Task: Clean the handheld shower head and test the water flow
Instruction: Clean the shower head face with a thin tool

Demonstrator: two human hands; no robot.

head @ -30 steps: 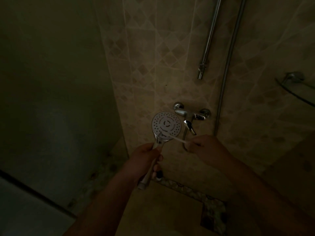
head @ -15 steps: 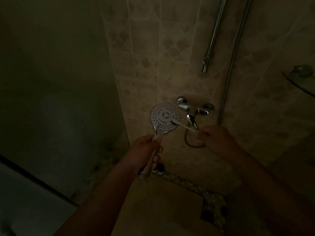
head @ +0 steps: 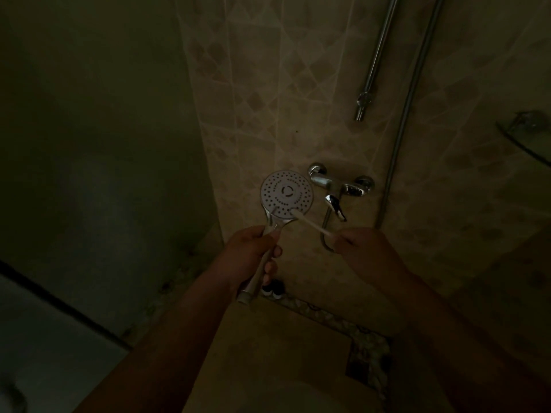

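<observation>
A round chrome handheld shower head (head: 286, 193) with a white spray face full of small holes faces me in the dim shower stall. My left hand (head: 250, 257) grips its handle, which sticks out below my fist. My right hand (head: 362, 248) pinches a thin white stick, a cotton swab (head: 311, 224). The swab's far tip touches the lower edge of the spray face.
A chrome mixer tap (head: 340, 186) with a lever is fixed to the tiled wall just right of the shower head. A vertical rail (head: 374, 61) and a hose (head: 413, 93) run up the wall. A glass corner shelf (head: 524, 138) is at right. Two small dark bottles (head: 272, 289) stand on the floor.
The swab tip has shifted from the right edge of the spray face to its lower edge. My right hand moved slightly down; the left hand keeps its grip.
</observation>
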